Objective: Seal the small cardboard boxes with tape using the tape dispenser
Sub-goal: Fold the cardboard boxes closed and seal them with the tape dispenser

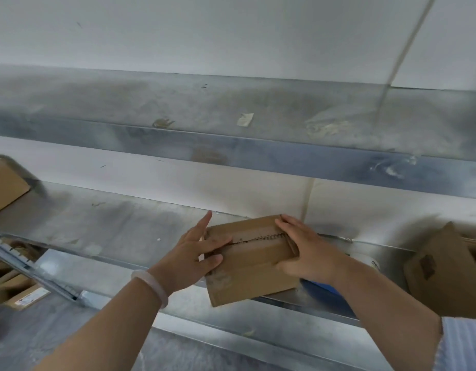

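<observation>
Here, flat brown cardboard box (251, 261), both hands' fingers (221, 243) grasping its ends, dull metal shelf (119, 226).

White wall (231, 30), smudged, perhaps galvanized metal shelves (124, 226).

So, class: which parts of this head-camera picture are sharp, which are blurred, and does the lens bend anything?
Head view: the small cardboard box and both hands, left hand and right hand, are fairly sharp; the boxes at the edges smear; the metal shelf lines bow from wide-angle distortion; lighting soft.
</observation>
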The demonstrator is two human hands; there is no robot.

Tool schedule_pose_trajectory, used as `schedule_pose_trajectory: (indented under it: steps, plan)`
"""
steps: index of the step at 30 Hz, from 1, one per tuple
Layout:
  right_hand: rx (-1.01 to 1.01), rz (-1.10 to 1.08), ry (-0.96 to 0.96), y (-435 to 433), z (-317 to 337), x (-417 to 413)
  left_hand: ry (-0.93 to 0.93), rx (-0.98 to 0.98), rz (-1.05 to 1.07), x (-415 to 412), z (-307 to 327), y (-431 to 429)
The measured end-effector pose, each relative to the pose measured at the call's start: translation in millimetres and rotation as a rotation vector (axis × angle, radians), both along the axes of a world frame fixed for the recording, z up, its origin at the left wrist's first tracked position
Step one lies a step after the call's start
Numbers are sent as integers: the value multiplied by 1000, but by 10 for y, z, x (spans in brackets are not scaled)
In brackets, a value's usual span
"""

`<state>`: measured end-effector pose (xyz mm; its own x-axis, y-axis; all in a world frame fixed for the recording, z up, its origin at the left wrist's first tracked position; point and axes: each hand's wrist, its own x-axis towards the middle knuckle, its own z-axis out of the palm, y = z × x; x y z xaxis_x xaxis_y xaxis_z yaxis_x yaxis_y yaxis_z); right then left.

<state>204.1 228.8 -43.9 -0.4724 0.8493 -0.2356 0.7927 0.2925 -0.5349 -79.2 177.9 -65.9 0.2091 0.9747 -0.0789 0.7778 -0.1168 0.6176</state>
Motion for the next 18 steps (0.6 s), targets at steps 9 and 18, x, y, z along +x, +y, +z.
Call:
schedule_pose_trajectory:
  steps: [9,18]
  plan:
    - [233,-169,-28,-115,30,-48,-222,-57,384,11,-9,88]
    - [28,-524,81,-336,-73,-72,-341,94,687,644,-47,-22]
